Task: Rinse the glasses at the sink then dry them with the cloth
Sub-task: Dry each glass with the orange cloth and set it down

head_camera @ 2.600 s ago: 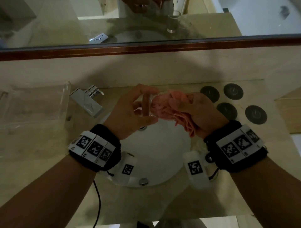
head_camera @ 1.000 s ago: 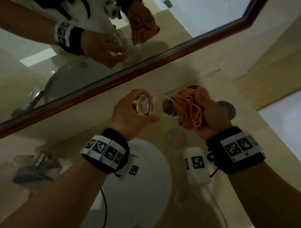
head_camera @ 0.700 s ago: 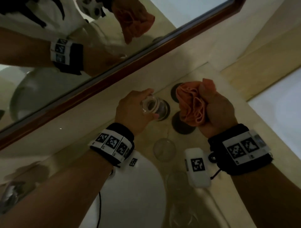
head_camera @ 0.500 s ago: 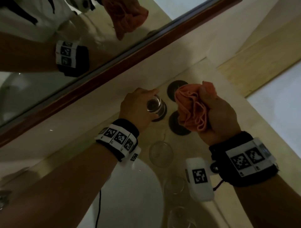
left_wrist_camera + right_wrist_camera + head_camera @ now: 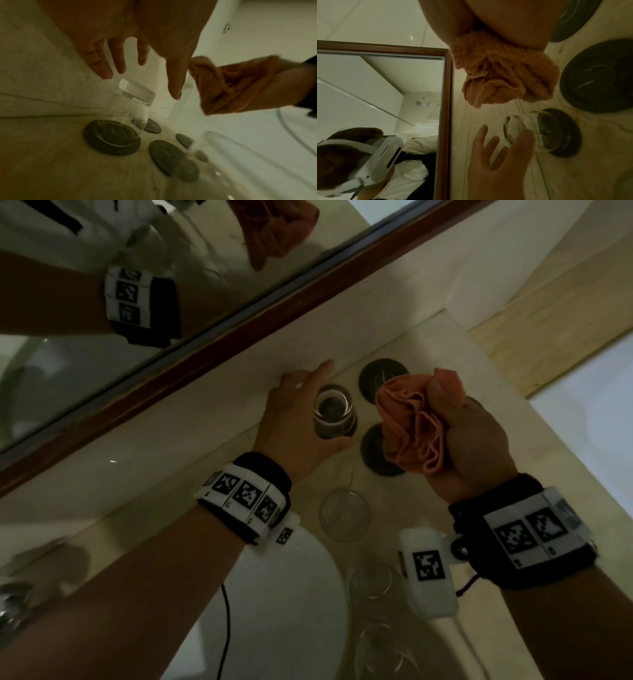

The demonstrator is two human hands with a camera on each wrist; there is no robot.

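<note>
Left wrist view shows the upside-down glass (image 5: 126, 108) on a dark coaster (image 5: 111, 139), mid-frame. The left hand (image 5: 137, 44) has let go, fingers spread. The right hand (image 5: 469, 440) squeezes the orange cloth (image 5: 411, 426). A bump from the thumb could tip the glass.

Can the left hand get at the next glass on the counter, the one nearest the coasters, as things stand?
Probably yes. The left hand is open and off the glass on the coaster, so it is free. The next glass stands uncovered just beside that wrist, and the right hand, gripping the cloth, is off to the side.
</note>
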